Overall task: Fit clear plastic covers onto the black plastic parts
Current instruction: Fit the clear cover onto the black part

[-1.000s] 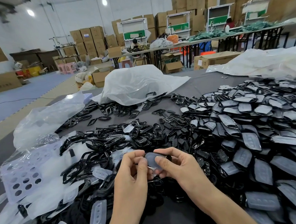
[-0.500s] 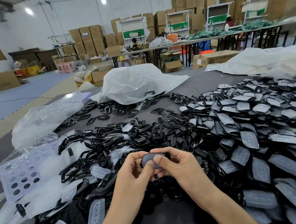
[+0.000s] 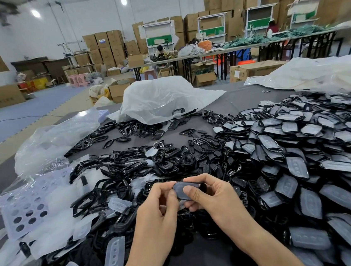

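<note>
a warehouse floor stacked with cardboard boxes (image 3: pixel 107 47) and lined with long work tables (image 3: pixel 237 48) lies behind a grey-topped table (image 3: pixel 228 105) in the head view. near the table's front edge the left hand (image 3: pixel 156 210) and right hand (image 3: pixel 213 196) meet above the heap, both pinching one covered black part (image 3: pixel 179 190). the right thumb lies flat on its top face with the right fingers curled beneath, while the left thumb and forefinger nip its left end (whether the cover is fully seated cannot be told). to the right, a broad pile of covered parts (image 3: pixel 302 152) spreads toward the table's edge. left and ahead lies a tangle of bare black frames (image 3: pixel 118 173), with loose clear covers (image 3: pixel 114 253) scattered among them beside the left forearm. a perforated lilac sheet (image 3: pixel 24 209) shows through a clear bag (image 3: pixel 52 141) at far left, and a crumpled white plastic bag (image 3: pixel 162 97) rests on the table's far side.
</note>
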The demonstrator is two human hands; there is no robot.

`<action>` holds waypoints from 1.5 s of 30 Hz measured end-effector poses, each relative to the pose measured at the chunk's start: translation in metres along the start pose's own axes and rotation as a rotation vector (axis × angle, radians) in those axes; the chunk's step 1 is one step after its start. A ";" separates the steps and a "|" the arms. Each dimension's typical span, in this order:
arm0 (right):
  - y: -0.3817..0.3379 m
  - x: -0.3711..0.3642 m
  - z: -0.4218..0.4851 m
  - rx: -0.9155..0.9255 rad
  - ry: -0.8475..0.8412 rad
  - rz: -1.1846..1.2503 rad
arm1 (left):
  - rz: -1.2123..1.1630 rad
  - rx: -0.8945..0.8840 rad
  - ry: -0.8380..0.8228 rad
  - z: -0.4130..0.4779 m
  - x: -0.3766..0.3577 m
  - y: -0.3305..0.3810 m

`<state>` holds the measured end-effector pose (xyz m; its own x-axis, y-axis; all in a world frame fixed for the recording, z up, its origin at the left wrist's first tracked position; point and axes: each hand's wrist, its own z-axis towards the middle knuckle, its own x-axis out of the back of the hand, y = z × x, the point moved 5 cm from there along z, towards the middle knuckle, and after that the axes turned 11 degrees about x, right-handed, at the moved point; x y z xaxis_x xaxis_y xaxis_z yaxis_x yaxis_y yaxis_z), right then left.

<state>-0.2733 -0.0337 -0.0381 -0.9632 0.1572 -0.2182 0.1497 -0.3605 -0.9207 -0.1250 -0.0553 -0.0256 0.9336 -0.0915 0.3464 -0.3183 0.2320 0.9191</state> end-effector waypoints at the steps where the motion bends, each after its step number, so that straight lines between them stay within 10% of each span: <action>1: -0.001 0.000 0.000 0.000 0.001 -0.007 | 0.025 -0.020 0.011 -0.001 0.000 0.001; 25: -0.009 -0.007 -0.004 0.021 -0.103 -0.085 | -0.050 0.008 -0.014 -0.006 -0.005 0.008; 45: 0.001 -0.007 -0.002 -0.186 -0.005 0.342 | -0.142 -0.042 -0.042 -0.006 -0.004 0.011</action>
<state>-0.2656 -0.0330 -0.0383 -0.8516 0.0523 -0.5215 0.4999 -0.2182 -0.8382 -0.1313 -0.0467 -0.0179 0.9607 -0.1667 0.2218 -0.1756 0.2538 0.9512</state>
